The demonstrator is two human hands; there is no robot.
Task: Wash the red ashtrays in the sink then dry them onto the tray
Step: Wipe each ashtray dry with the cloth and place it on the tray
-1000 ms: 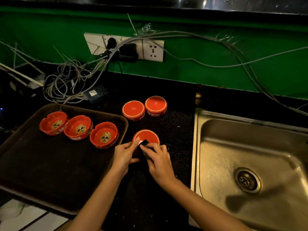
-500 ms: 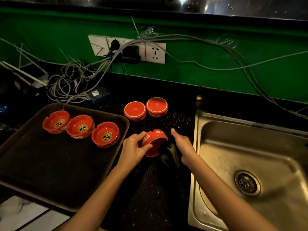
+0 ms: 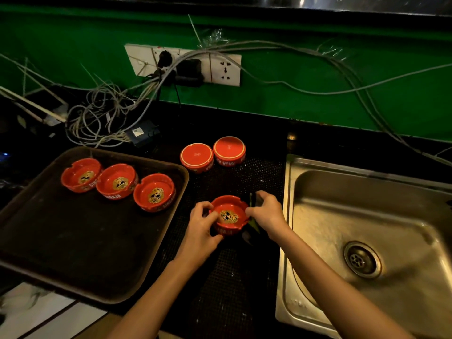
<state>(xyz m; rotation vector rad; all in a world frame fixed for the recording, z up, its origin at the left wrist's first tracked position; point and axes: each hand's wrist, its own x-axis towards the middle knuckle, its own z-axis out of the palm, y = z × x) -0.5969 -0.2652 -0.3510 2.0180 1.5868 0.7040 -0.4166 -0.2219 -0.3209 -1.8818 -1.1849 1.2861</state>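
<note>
The left hand (image 3: 200,226) curls its fingers and thumb round the near-left wall of a red round ashtray (image 3: 228,215) with a gold emblem in its bowl, holding it mouth up. The right hand (image 3: 267,214) bends its fingers round a dark crumpled cloth (image 3: 253,225) with a green stripe, and its thumb side touches the ashtray's right rim. Whether the ashtray rests on the surface or is lifted just off it cannot be told.

It is over a black perforated mat (image 3: 220,289) in the middle of the black worktop (image 3: 264,133), between the right edge of a brown rectangular tray (image 3: 73,241) and the left rim of a steel sink (image 3: 367,211).

On the tray, three more red ashtrays (image 3: 117,183) stand mouth up in a touching row near its far edge. At the mat's far edge, two red ashtrays (image 3: 197,156) sit upside down, side by side.

Behind them, white wall sockets (image 3: 225,69) are fixed to a green wall (image 3: 318,57), and grey cables (image 3: 105,118) lie tangled at the worktop's far-left corner.
</note>
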